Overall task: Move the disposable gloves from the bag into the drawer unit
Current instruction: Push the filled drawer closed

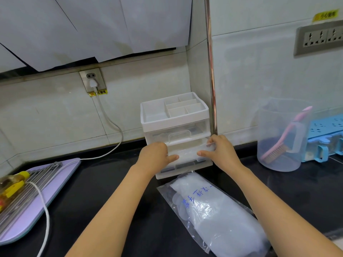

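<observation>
A white and clear drawer unit (174, 115) stands on the black counter against the wall. Its lower drawer (185, 166) is pulled out toward me. A flat stack of translucent disposable gloves (187, 153) lies in that drawer's opening. My left hand (157, 154) holds the stack's left end, thumb on top. My right hand (219, 149) pinches the right end between thumb and fingers. The clear plastic bag (213, 210) with blue writing lies on the counter just in front of the drawer, with more gloves inside it.
A clear measuring jug (282, 138) holding a pink brush stands at the right, with a blue rack (326, 134) behind it. At the left lies a purple board (37, 206) with a wire rack, a yellow bottle and a white cable (44, 210) from the wall socket.
</observation>
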`<state>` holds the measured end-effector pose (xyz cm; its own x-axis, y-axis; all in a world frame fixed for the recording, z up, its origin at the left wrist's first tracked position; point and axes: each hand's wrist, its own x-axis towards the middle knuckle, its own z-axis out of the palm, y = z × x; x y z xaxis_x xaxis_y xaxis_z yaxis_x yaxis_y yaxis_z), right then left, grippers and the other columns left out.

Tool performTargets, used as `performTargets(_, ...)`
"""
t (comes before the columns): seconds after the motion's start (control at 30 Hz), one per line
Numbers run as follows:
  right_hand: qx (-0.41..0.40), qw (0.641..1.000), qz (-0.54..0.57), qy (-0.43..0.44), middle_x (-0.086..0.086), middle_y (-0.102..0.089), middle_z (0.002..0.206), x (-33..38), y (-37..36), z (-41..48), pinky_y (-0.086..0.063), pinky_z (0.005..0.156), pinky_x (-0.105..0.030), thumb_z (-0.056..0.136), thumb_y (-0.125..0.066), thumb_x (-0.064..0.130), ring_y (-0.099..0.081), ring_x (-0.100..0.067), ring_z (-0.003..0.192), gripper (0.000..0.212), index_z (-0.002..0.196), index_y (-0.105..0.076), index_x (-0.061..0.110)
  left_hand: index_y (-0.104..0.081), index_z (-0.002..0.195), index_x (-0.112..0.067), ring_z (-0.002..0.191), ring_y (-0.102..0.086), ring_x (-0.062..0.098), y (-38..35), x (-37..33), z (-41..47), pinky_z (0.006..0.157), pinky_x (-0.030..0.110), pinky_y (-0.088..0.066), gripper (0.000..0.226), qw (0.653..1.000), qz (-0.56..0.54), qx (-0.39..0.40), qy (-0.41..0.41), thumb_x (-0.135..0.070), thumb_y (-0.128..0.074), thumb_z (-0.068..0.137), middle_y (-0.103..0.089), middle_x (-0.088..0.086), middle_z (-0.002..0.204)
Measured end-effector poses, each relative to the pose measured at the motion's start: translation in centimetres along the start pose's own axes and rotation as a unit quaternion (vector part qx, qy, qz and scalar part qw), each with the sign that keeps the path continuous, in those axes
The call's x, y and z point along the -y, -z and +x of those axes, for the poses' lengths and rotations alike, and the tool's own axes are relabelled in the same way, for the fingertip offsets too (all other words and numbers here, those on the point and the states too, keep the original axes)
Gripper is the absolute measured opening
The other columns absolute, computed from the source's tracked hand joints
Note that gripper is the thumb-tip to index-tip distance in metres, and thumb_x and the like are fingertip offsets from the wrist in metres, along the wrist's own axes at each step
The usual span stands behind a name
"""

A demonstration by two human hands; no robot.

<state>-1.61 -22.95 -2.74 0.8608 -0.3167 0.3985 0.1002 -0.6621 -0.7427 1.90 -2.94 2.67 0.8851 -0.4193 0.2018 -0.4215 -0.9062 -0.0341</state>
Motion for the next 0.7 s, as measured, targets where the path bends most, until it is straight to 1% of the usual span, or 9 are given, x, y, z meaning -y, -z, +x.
performTargets(0.07,-0.004,1.0,-0.006,0.005,-0.001,-0.047,0.113,-0.1,-0.1,0.2,-0.045,0.084,-0.024,0.075,-0.079,0.029,-0.051,-0.016,0.097,0.041,0.101,-0.051,0.013,-0.063,0.109,-0.012,0.095,-0.061,0.019,-0.1,0.1,-0.5,0.076,0.028,-0.047,0.044,0.998,-0.016,-0.066,0.014,-0.051,-0.056,0.09,-0.063,0.003,0.108)
performTargets(0.1,-0.012,1.0,-0.013,0.013,-0.002,-0.046,0.115,-0.1,-0.1,0.2,-0.045,0.087,-0.025,0.074,-0.08,0.029,-0.05,-0.017,0.099,0.044,0.103,-0.05,0.014,-0.059,0.117,-0.014,0.101,-0.059,0.018,-0.2,0.2,-0.7,0.08,0.027,-0.045,0.044,0.994,-0.032,-0.102,0.011,-0.048,-0.058,0.089,-0.06,0.001,0.115)
performTargets(0.17,-0.032,0.998,-0.032,0.04,-0.002,-0.044,0.119,-0.1,-0.2,0.3,-0.043,0.094,-0.027,0.073,-0.081,0.027,-0.046,-0.017,0.108,0.047,0.107,-0.05,0.017,-0.054,0.124,-0.017,0.107,-0.054,0.015,-0.5,0.1,-1.1,0.083,0.024,-0.043,0.044,0.985,-0.062,-0.158,-0.018,-0.041,-0.063,0.089,-0.055,-0.001,0.122)
performTargets(0.23,-0.043,0.995,-0.055,0.07,-0.001,-0.043,0.12,-0.1,-0.2,0.3,-0.037,0.095,-0.024,0.074,-0.08,0.027,-0.039,-0.016,0.114,0.043,0.107,-0.055,0.02,-0.052,0.125,-0.018,0.112,-0.051,0.014,-1.0,-0.1,-1.2,0.086,0.021,-0.041,0.042,0.978,-0.08,-0.182,-0.068,-0.034,-0.064,0.089,-0.052,-0.001,0.125)
performTargets(0.33,-0.03,0.99,-0.101,0.093,0.001,-0.044,0.117,0.0,-0.3,0.5,-0.032,0.095,-0.021,0.078,-0.077,0.028,-0.036,-0.015,0.116,0.027,0.1,-0.064,0.019,-0.054,0.122,-0.018,0.108,-0.054,0.012,-2.0,-0.3,-1.0,0.088,0.022,-0.042,0.035,0.973,-0.118,-0.166,-0.105,-0.027,-0.063,0.09,-0.057,-0.002,0.12)
performTargets(0.4,-0.024,0.988,-0.123,0.089,0.001,-0.045,0.116,-0.1,-0.3,0.7,-0.034,0.097,-0.025,0.078,-0.076,0.032,-0.037,-0.016,0.115,0.025,0.096,-0.066,0.017,-0.057,0.117,-0.017,0.101,-0.057,0.011,-2.5,-0.2,-0.7,0.086,0.025,-0.047,0.027,0.971,-0.156,-0.15,-0.1,-0.025,-0.061,0.091,-0.061,-0.002,0.113)
performTargets(0.57,0.003,0.987,-0.152,0.051,0.0,-0.041,0.12,0.2,0.2,1.6,-0.034,0.1,-0.028,0.076,-0.075,0.042,-0.033,-0.018,0.117,0.038,0.101,-0.068,0.014,-0.064,0.103,-0.017,0.092,-0.06,0.011,-2.9,0.0,0.5,0.086,0.027,-0.05,0.015,0.959,-0.264,-0.079,-0.068,-0.026,-0.054,0.096,-0.065,-0.005,0.097)
performTargets(0.63,0.013,0.987,-0.156,0.043,-0.001,-0.041,0.12,0.4,0.4,1.9,-0.033,0.1,-0.027,0.074,-0.076,0.044,-0.032,-0.019,0.118,0.04,0.099,-0.068,0.013,-0.065,0.098,-0.018,0.089,-0.06,0.013,-2.8,0.0,0.9,0.081,0.026,-0.05,0.017,0.959,-0.268,-0.06,-0.067,-0.027,-0.051,0.097,-0.066,-0.004,0.093)
performTargets(0.7,0.015,0.986,-0.164,0.033,-0.001,-0.041,0.121,0.5,0.6,2.1,-0.034,0.1,-0.028,0.072,-0.076,0.046,-0.032,-0.018,0.118,0.044,0.101,-0.069,0.013,-0.066,0.095,-0.019,0.085,-0.061,0.017,-2.8,0.1,1.5,0.078,0.03,-0.051,0.02,0.961,-0.266,-0.046,-0.061,-0.027,-0.048,0.098,-0.067,-0.001,0.09)
